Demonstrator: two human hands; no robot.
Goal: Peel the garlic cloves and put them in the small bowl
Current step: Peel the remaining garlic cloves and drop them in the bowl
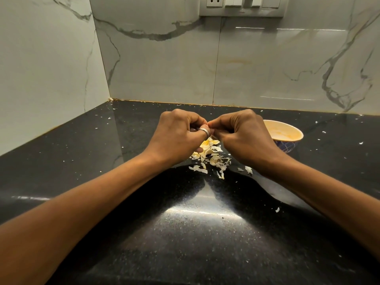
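Observation:
My left hand [178, 134] and my right hand [242, 134] are held together above the black counter, fingers curled and fingertips meeting. They pinch a small garlic clove [209, 126] between them; it is almost wholly hidden by the fingers. My left hand wears a silver ring. Below the hands lies a heap of pale garlic peels [211, 158]. The small bowl [287, 133], cream inside and blue patterned outside, stands just right of my right hand, partly covered by it; whatever it holds cannot be made out.
The black speckled counter [197, 223] meets marble-tiled walls at the back and left, forming a corner. Small white peel flecks lie scattered over the counter. A switch and socket plate [242, 6] sits high on the back wall.

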